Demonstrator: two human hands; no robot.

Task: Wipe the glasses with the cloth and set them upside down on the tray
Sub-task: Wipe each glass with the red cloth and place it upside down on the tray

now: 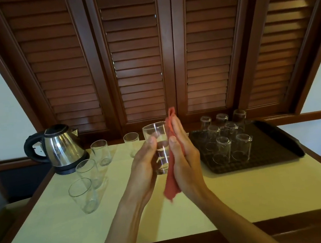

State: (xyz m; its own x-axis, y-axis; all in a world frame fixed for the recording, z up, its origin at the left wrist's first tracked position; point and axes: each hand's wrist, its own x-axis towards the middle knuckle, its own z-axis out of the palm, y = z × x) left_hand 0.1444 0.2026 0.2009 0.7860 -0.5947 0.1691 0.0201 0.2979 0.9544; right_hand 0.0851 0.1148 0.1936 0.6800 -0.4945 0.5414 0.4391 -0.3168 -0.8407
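Note:
A clear glass stands upright in the air over the middle of the table. My left hand grips it from the left, thumb on its near side. My right hand presses a red cloth flat against the glass's right side with straight fingers; the cloth hangs below my palm and sticks out above my fingertips. Several upright glasses stand on the table's left half. On the dark tray at the right, several glasses stand upside down.
A steel electric kettle with a black handle sits at the table's back left corner. Wooden louvred shutters rise right behind the table. The pale tabletop has a dark wooden rim at its near edge.

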